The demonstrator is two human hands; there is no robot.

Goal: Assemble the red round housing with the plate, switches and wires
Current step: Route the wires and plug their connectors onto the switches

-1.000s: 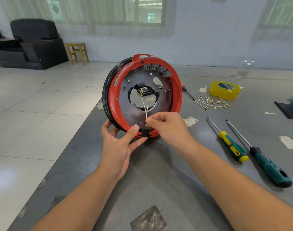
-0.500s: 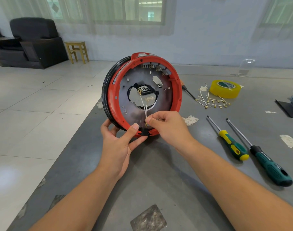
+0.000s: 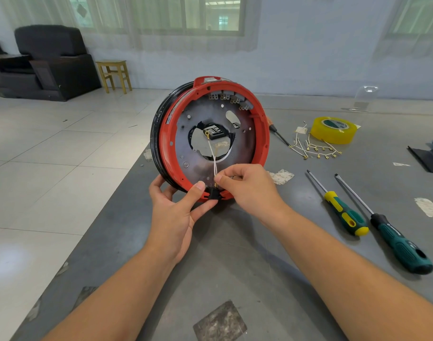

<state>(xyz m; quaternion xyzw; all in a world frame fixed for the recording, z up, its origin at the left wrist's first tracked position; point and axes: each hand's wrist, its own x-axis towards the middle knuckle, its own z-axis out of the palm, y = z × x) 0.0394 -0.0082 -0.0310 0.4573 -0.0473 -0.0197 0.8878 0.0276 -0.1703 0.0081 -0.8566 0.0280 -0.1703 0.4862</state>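
Held the red round housing point(image 3: 165, 141) on its edge at the left side of the grey worktop point(image 3: 235, 254), open face toward the camera, metal plate point(image 3: 245, 148) seated inside. Gripped its near rim with the left hand point(image 3: 173, 212), fingers curled behind the rim, thumb pressed beside the black switch point(image 3: 213, 193) set in the rim's lowest notch. Pinched the white wires point(image 3: 214, 161) with the right hand point(image 3: 247, 190) just above the switch, brass terminal point(image 3: 216, 185) touching or almost touching its top; could not tell whether seated.

Risks, as judged:
- Could bend the terminal or miss the tab if pushed at an angle, with the fingertips hiding the joint.
- Could push the switch out of its notch if the thumb eased off.
- Could let the housing roll or tip, balanced on edge with only one hand steadying it.
- Could tug the wires' far end loose from the black block in the plate's central opening if pulled taut.

Compared with a second ago: kept both grips unchanged, housing at much the same tilt, wires in the same line, terminal no visibly deeper. Left the two screwdrivers point(image 3: 346, 215) on the right untouched.
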